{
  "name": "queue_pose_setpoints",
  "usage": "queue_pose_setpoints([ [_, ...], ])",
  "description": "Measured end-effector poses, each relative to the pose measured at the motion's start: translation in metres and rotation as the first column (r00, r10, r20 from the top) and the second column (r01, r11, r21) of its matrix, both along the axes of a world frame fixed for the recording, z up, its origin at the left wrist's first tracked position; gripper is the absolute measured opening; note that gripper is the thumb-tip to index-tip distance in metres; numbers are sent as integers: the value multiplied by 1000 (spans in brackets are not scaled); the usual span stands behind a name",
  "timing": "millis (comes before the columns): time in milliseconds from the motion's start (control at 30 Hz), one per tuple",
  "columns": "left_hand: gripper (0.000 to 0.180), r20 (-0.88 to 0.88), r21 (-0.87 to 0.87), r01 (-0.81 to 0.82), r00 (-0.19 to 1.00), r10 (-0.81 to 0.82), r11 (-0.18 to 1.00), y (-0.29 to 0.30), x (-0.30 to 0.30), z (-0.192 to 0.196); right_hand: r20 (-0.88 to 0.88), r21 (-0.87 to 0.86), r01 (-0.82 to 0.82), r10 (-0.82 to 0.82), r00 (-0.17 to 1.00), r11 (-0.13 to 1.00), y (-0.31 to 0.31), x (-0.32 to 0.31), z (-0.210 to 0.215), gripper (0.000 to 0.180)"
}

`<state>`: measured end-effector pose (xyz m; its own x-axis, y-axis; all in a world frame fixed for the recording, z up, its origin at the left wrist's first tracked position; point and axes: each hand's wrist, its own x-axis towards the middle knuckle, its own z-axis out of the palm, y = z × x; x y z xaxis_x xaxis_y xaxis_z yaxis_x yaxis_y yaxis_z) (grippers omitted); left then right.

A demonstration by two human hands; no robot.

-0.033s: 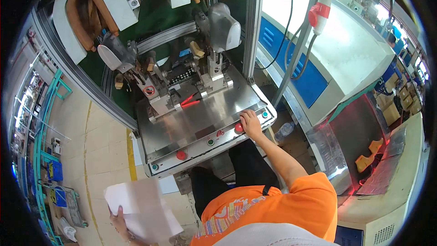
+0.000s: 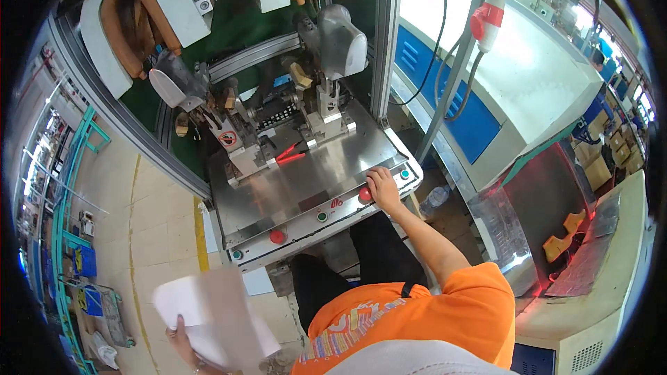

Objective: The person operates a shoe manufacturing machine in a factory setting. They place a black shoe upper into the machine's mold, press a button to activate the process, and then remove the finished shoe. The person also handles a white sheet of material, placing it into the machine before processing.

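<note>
My right hand is stretched out to the front panel of a steel machine table, fingers resting at a red round button. Low at my left side, my left hand holds blurred white and pale brown flat sheets. The panel also carries another red button and green buttons. A red-handled tool lies on the table under the grey machine head.
A tunnel box lit red with tan pieces inside stands on the right. A plastic bottle lies on the floor beside the machine. On the left are a teal rack and a yellow floor line.
</note>
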<state>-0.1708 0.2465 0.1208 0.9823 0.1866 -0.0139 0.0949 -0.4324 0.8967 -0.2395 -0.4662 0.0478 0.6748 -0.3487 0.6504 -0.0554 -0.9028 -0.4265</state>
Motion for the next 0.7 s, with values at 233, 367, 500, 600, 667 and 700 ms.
queue_pose_setpoints([
  [233,46,250,-239,-117,952,178,964,-6,24,-10,-7,11,-11,11,1000,1000,6,3,2,14],
  [367,41,24,-11,153,988,-153,988,-36,26,8,-28,-12,26,-26,999,1000,-4,-5,-4,14],
  [500,39,-8,-246,111,993,-116,963,-39,15,10,-29,-8,17,-17,999,1000,-3,-3,-5,14],
  [600,39,-83,-429,78,989,-125,900,-65,7,20,-33,-14,22,-22,999,1000,-4,-5,-6,14],
  [667,44,-116,92,194,976,-183,977,-67,2,31,-25,-18,16,-16,1000,1000,-4,-5,-5,14],
  [700,46,-119,264,223,973,-198,938,-59,3,30,-20,-17,10,-10,1000,1000,-4,-4,-4,14],
])
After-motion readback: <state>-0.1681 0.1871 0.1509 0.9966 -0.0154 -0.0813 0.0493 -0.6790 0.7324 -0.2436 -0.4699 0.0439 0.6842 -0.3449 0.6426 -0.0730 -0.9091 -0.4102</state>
